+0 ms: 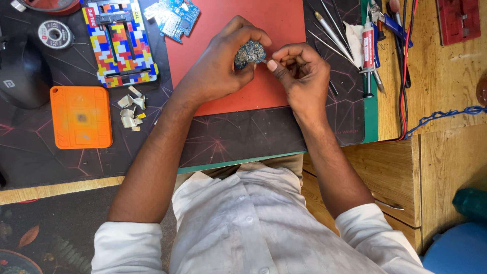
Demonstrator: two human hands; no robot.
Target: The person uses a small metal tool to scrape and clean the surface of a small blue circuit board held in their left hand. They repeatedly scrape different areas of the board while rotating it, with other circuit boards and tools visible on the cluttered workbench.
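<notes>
Red mat (223, 20) under upright circuit board (249, 53)

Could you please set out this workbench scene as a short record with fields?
Left hand: holds a small circuit board above the red mat
Right hand: pinches a thin metal tool, its tip at the board's edge
Left of the hands: multicoloured board holder, orange silicone pad, metal scraps, solder spool
Top: second blue circuit board
Right: tweezers and probes, red-and-white syringe tube
Surface: dark patterned work mat on a wooden bench
</notes>
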